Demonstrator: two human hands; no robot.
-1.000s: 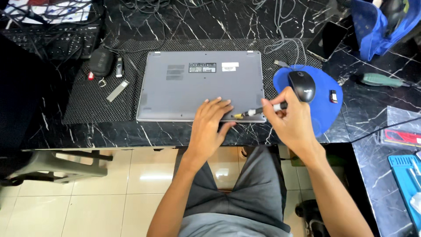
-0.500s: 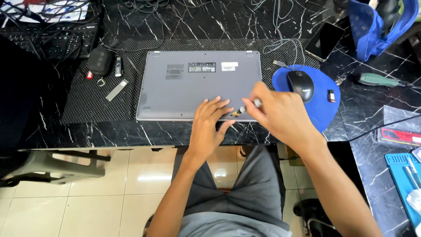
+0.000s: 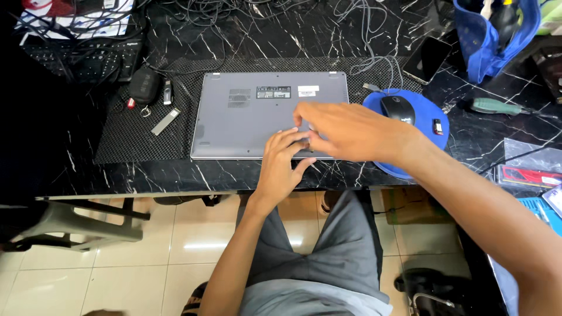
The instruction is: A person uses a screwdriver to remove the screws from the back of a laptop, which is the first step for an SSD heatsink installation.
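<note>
A person's left hand (image 3: 280,167) lies flat, fingers spread and pressed on the near edge of an upturned grey laptop (image 3: 257,120), apparently to steady the smooth plastic shell, while the right hand (image 3: 345,130) reaches across it from the right with fingers loosely extended over the base; whether a slim tool is pinched beneath that palm cannot be told, since the hand hides its own grip. The laptop rests underside up, labels and vent slots showing, on a black woven mat (image 3: 132,137) that seems there to protect it on the hard, white-veined black marble desk (image 3: 468,140). Just right of the machine, a dark mouse (image 3: 397,108) sits on a blue rounded pad (image 3: 430,137). A green-handled screwdriver (image 3: 497,107) lies farther right, near a dark phone (image 3: 427,59) and a blue fabric bag (image 3: 497,41). To the left of the laptop are a black key fob (image 3: 143,86) and a small metal flash drive (image 3: 165,121), with a black keyboard (image 3: 82,61) and tangled cables (image 3: 363,23) behind.
</note>
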